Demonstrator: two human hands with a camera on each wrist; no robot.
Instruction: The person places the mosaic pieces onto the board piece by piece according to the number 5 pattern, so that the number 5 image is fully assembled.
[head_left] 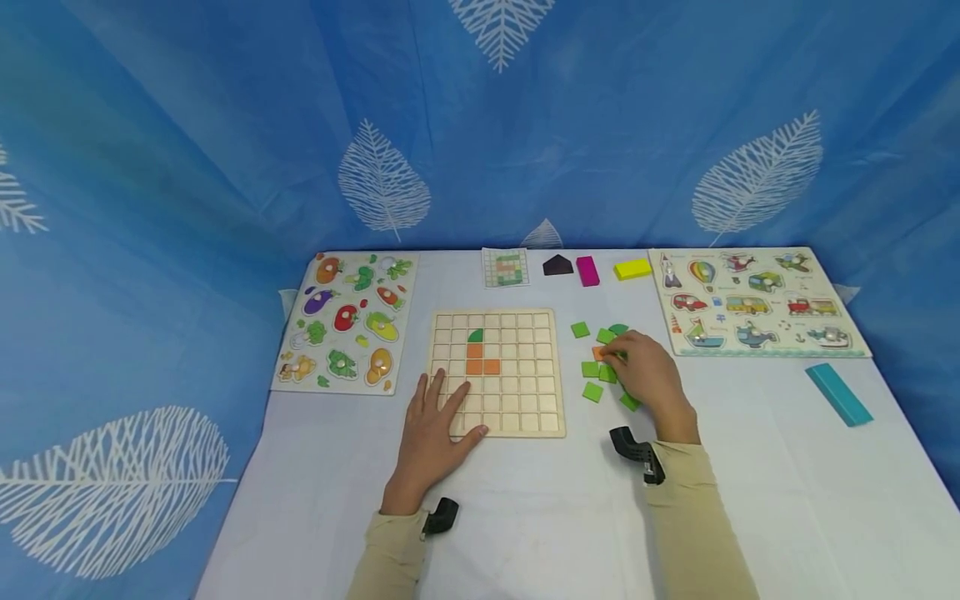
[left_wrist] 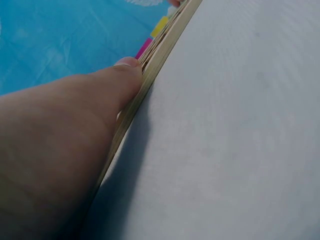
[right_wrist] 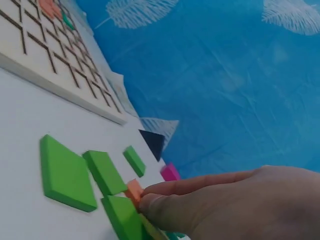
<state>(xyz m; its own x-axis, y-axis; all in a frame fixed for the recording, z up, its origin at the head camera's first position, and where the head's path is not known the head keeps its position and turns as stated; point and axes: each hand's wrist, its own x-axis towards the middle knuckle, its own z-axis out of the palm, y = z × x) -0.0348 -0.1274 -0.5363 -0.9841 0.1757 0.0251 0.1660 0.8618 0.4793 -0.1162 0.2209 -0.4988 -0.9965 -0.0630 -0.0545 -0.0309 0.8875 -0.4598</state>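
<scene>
Right wrist: right hand (right_wrist: 235,205) half-covers orange tile (right_wrist: 133,191).

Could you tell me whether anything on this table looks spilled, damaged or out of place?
Nothing stands out. The green tiles lie loose beside the grid board, and the teal block sits askew alone; nothing looks damaged.

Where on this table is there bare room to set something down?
Bare cloth lies in front of the grid board, between the two sleeves, and on the right between the loose tiles and the teal block. Crowded: the tile cluster under the right hand.
</scene>
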